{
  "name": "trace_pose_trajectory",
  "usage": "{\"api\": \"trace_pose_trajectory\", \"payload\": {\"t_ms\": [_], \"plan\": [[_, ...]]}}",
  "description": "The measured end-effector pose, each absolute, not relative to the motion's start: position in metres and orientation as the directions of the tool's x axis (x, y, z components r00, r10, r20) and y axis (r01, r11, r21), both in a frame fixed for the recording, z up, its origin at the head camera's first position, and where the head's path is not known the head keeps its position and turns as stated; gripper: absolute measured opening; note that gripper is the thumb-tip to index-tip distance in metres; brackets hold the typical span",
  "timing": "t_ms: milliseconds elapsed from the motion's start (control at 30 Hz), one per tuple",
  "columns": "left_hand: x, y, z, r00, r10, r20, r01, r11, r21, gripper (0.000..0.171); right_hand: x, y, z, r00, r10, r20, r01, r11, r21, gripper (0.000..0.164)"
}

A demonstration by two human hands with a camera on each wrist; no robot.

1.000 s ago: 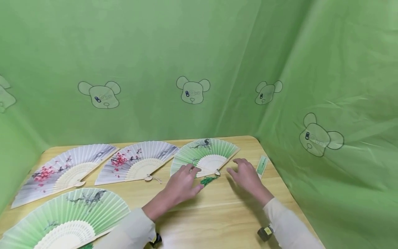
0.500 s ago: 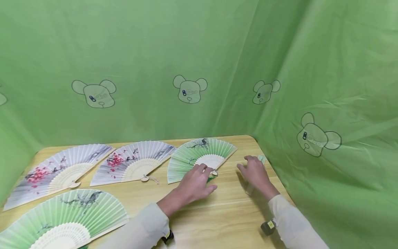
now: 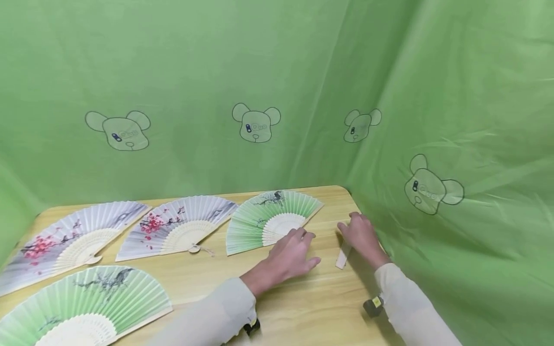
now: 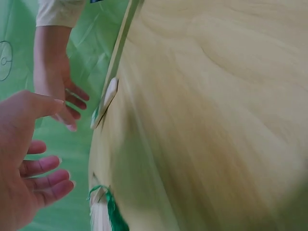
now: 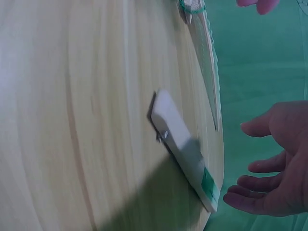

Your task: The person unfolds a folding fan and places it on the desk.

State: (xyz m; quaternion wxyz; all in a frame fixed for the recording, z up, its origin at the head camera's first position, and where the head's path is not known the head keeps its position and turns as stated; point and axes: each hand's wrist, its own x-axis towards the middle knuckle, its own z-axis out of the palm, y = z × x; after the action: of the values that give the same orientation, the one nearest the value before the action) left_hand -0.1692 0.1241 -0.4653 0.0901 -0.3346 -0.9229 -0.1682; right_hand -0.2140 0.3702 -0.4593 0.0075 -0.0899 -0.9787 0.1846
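A folded hand fan [image 3: 342, 258] lies on the right of the table, its upper part hidden under my right hand [image 3: 362, 237] in the head view. The right wrist view shows its pale sticks [image 5: 175, 130] and a green end, with the fingers of that hand apart from it and loosely bent. My left hand [image 3: 287, 255] hovers over the table left of the folded fan, fingers spread and holding nothing. It overlaps the handle end of a spread green fan [image 3: 277, 218] with a branch print. A green tassel [image 4: 113, 211] hangs from that fan's pivot in the left wrist view.
Two spread grey fans with red blossoms, one at the far left [image 3: 82, 235] and one beside it [image 3: 186, 223], lie along the back. Another spread green fan [image 3: 95, 298] is at front left. Green curtains [image 3: 195, 96] enclose the wooden table [image 3: 303, 307].
My left hand has moved right, from over the green fan's left side to past its handle. My right hand has shifted right over the folded fan. The head view has turned slightly right.
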Motion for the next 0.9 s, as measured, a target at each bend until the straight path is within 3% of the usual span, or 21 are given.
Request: {"api": "trace_pose_trajectory", "payload": {"t_ms": [200,467,733,900], "plan": [[-0.170,0.146,-0.474,-0.749,0.615,0.248,0.663,0.705,0.252,0.068,-0.218,0.381,-0.462,-0.978,0.207,-0.023,0.201,0.908,-0.367,0.058],[-0.171,0.173,-0.479,-0.744,0.635,0.208,0.668,0.706,0.232,0.067,-0.223,0.392,-0.469,-0.966,0.255,-0.045,0.253,0.887,-0.386,0.030],[-0.179,0.197,-0.484,-0.765,0.628,0.141,0.643,0.737,0.210,0.062,-0.232,0.398,-0.475,-0.969,0.248,0.021,0.223,0.903,-0.368,0.038],[-0.185,0.213,-0.495,-0.791,0.607,0.082,0.610,0.769,0.191,0.063,-0.238,0.403,-0.479,-0.957,0.287,-0.028,0.275,0.877,-0.395,0.042]]}}
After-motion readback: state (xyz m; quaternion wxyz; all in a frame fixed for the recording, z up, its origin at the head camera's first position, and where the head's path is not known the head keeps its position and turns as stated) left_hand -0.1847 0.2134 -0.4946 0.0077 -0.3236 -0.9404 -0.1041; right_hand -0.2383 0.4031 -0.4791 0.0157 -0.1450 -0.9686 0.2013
